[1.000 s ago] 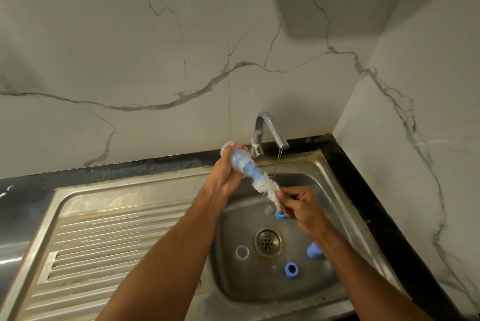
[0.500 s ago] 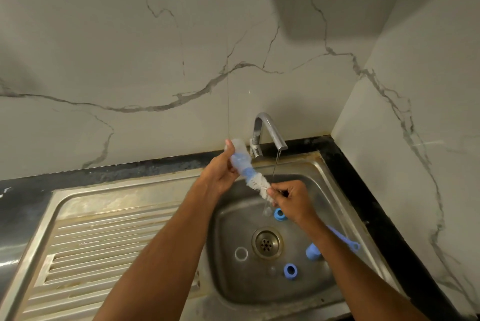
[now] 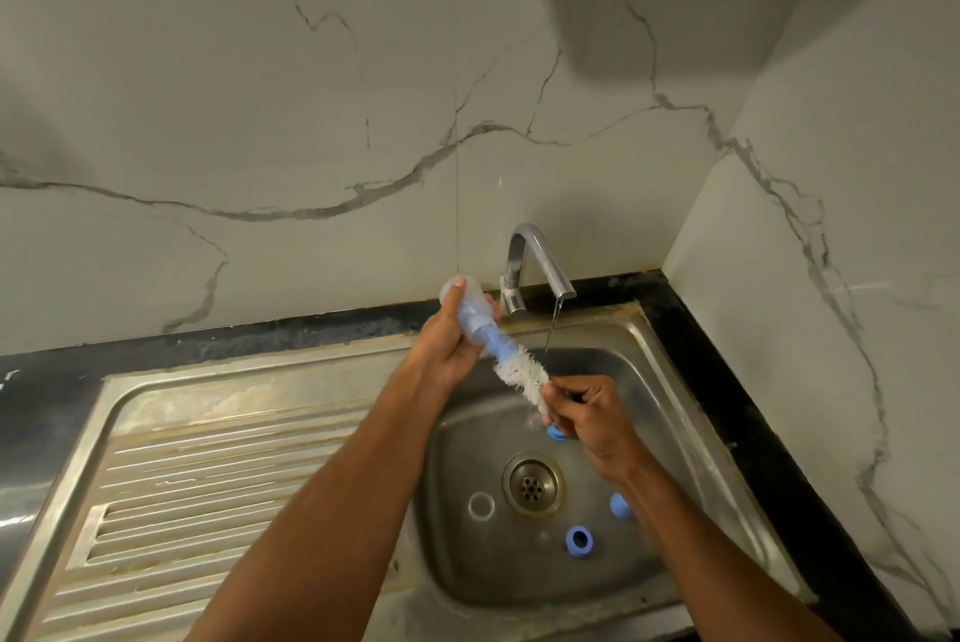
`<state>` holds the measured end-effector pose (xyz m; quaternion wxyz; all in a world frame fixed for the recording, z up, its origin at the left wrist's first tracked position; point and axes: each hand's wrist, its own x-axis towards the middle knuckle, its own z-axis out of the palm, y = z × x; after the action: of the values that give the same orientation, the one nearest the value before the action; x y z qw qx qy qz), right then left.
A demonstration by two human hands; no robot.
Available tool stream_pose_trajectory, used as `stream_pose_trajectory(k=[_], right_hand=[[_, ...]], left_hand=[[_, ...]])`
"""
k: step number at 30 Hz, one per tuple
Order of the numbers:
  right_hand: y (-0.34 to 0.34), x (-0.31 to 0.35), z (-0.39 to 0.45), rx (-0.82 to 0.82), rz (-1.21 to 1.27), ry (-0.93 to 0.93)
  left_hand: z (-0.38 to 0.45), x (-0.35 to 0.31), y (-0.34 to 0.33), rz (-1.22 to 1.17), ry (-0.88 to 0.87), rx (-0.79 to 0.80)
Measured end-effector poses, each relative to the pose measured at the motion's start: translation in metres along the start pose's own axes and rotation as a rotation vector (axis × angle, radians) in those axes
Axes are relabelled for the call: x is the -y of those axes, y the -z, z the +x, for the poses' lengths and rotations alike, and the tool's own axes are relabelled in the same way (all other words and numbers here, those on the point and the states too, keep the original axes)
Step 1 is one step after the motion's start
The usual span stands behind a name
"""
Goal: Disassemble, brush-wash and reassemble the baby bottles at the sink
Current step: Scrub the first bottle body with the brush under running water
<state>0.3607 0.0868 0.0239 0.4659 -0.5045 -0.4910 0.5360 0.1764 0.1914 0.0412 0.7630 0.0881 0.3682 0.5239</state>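
While water runs thin from the tap (image 3: 540,267), your left hand (image 3: 447,345) grips the bottle (image 3: 470,311) above the back edge of the sink (image 3: 670,381), its base tilted up toward the wall and its mouth aimed down at the basin. Your right hand (image 3: 587,415) has its fingers (image 3: 558,394) pinched round the brush (image 3: 522,373) just below the white bristles; the blue tip sits in the bottle's mouth, the bristles outside. Down in the basin lie a blue ring (image 3: 579,540), a blue cap (image 3: 619,505) beside your right forearm, a clear ring (image 3: 481,506) left of the drain (image 3: 532,484), and another blue piece (image 3: 555,432) half hidden under your right hand
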Motion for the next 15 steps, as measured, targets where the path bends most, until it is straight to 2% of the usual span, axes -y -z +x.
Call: stream_pose_trajectory(k=[3, 7, 11, 15], right_hand=[[-0.003, 0.001, 0.004, -0.006, 0.057, -0.018], [-0.001, -0.001, 0.002, 0.023, 0.018, 0.003], [-0.005, 0.0, 0.005, 0.017, 0.054, -0.014], [0.001, -0.004, 0.003, 0.025, -0.008, -0.013]], left_hand=[[-0.006, 0.012, -0.004, 0.026, 0.041, 0.013], [-0.002, 0.0, 0.002, -0.044, -0.001, 0.025], [-0.007, 0.016, 0.0, 0.02, 0.027, 0.019], [-0.002, -0.001, 0.01, 0.035, -0.044, -0.005]])
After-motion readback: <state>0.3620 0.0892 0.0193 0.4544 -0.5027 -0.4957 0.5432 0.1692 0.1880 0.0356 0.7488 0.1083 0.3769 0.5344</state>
